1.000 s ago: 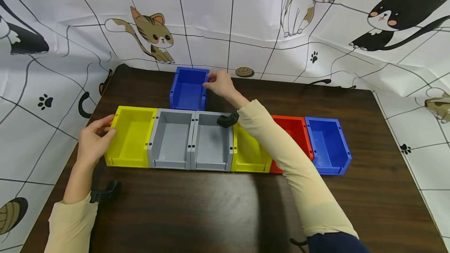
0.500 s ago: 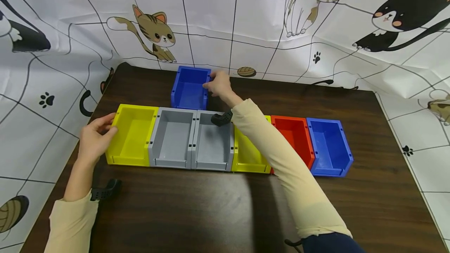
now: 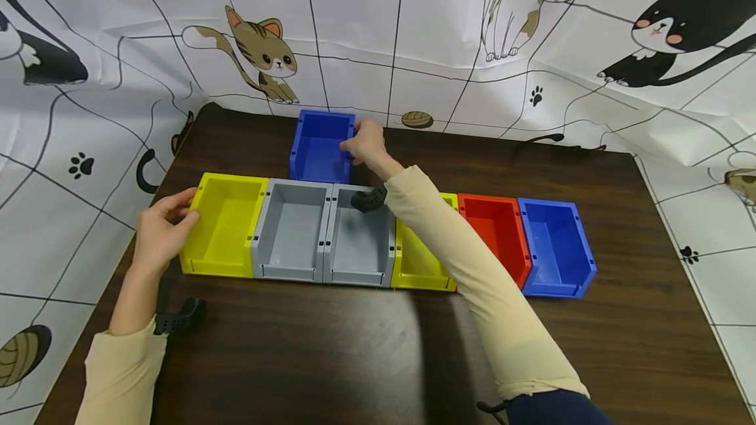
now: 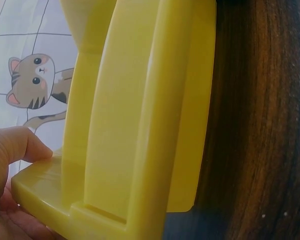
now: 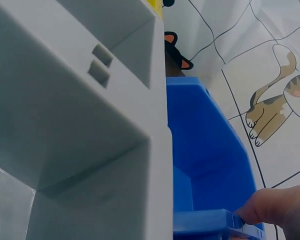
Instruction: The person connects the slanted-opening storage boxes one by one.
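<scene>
In the head view my left hand (image 3: 158, 231) pinches the left wall of a yellow bin (image 3: 227, 225) at the left end of a row. The left wrist view shows the thumb on top of that yellow bin's (image 4: 120, 125) rim and the fingers below. Behind the row, my right hand (image 3: 369, 146) grips the right wall of a separate blue bin (image 3: 321, 149), thumb inside it. In the right wrist view the thumb presses the blue bin's (image 5: 210, 145) rim, close to a grey bin (image 5: 90, 125); the other fingers are mostly hidden.
The row continues with two grey bins (image 3: 295, 231), a second yellow bin (image 3: 416, 258) partly under my right sleeve (image 3: 466, 267), a red bin (image 3: 496, 235) and another blue bin (image 3: 558, 248). All stand on a dark wooden table (image 3: 331, 353) before a cat-print sheet (image 3: 354, 31).
The head view has shifted slightly. My right forearm has swung a little left, uncovering more of the red bin, and the right thumb reaches further over the blue rim. The left hand keeps its grip.
</scene>
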`<move>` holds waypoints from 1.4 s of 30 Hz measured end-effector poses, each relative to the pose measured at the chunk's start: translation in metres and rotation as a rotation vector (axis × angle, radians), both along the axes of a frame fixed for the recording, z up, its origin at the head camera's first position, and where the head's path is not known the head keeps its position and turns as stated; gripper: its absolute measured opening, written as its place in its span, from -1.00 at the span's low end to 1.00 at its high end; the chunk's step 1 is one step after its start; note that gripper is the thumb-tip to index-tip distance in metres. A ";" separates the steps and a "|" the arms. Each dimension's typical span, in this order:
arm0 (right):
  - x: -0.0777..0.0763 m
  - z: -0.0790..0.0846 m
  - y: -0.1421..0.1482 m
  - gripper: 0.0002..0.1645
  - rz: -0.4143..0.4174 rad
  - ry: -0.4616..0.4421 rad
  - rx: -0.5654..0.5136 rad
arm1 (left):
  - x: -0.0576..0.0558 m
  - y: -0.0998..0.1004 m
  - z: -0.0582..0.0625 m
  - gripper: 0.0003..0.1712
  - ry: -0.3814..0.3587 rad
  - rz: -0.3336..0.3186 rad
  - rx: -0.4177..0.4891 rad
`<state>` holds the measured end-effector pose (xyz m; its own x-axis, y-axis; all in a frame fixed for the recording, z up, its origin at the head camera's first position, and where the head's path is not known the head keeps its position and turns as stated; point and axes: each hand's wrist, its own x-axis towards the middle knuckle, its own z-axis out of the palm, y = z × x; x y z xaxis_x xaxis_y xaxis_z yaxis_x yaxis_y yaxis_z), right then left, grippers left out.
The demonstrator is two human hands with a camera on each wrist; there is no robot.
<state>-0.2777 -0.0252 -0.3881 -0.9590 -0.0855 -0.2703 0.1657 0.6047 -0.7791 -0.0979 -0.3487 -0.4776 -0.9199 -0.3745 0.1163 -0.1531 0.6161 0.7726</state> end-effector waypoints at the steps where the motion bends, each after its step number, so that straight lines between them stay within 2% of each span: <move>1: 0.000 0.000 0.000 -0.33 -0.003 0.003 0.010 | 0.003 0.006 0.011 -0.55 -0.002 -0.012 0.024; 2: 0.000 0.000 0.001 -0.33 -0.005 0.005 0.019 | 0.005 0.011 0.018 -0.55 -0.003 -0.013 0.034; 4: 0.000 0.000 0.003 -0.33 -0.003 0.009 0.036 | 0.007 0.015 0.026 -0.54 -0.007 -0.021 0.055; 6: 0.001 0.001 0.005 -0.34 0.001 0.010 0.036 | 0.005 0.010 0.018 -0.54 -0.009 -0.028 0.016; 11: 0.000 0.008 0.013 -0.39 0.005 0.021 -0.019 | -0.007 -0.015 -0.020 -0.53 -0.017 -0.014 -0.069; 15: 0.000 0.016 0.022 -0.37 -0.002 0.030 -0.060 | -0.010 -0.021 -0.029 -0.52 -0.019 -0.021 -0.082; 22: 0.003 0.043 0.045 -0.31 0.003 0.074 -0.057 | -0.008 -0.019 -0.026 -0.52 -0.013 -0.021 -0.079; 30: 0.012 0.069 0.079 -0.34 -0.001 0.091 -0.074 | -0.007 -0.017 -0.025 -0.52 -0.016 -0.023 -0.081; 37: 0.022 0.080 0.113 -0.35 0.007 0.121 -0.038 | -0.007 -0.019 -0.023 -0.51 -0.036 -0.015 -0.089; 42: 0.029 0.084 0.144 -0.35 0.000 0.125 -0.053 | -0.007 -0.018 -0.026 -0.52 -0.010 -0.027 -0.078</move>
<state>-0.2488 0.1187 -0.3038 -0.9848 -0.0964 -0.1443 0.0658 0.5620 -0.8245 -0.1052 -0.3668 -0.5033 -0.9308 -0.3397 0.1348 -0.1431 0.6781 0.7209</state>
